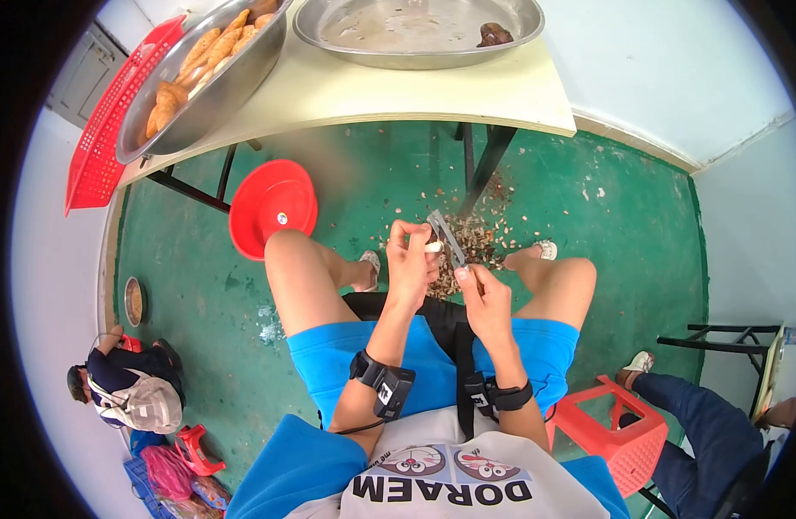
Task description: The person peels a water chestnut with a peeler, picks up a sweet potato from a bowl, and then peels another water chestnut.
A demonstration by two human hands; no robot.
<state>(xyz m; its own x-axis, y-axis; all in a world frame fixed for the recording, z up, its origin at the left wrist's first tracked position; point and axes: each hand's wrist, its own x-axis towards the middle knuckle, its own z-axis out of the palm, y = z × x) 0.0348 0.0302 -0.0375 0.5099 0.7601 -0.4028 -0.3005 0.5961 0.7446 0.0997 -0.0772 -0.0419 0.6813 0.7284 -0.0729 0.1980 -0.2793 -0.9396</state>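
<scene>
My left hand (412, 265) is closed around a small root piece with a pale end (433, 247) and some dark skin; the fingers hide most of it. A grey metal peeler (450, 240) is gripped by its lower end in my right hand (486, 298), with its blade angled up beside the left fingertips. Both hands are close together in front of my lap. Beneath them, brown and pale peelings (480, 246) lie scattered on the green floor.
Ahead, a table (363, 99) bears a metal bowl of peeled orange-brown roots (212, 56) and a metal tray (415, 59) with one dark piece (495, 35). A red basin (272, 208) stands near my left knee. A red stool (610, 432) and people are at both sides.
</scene>
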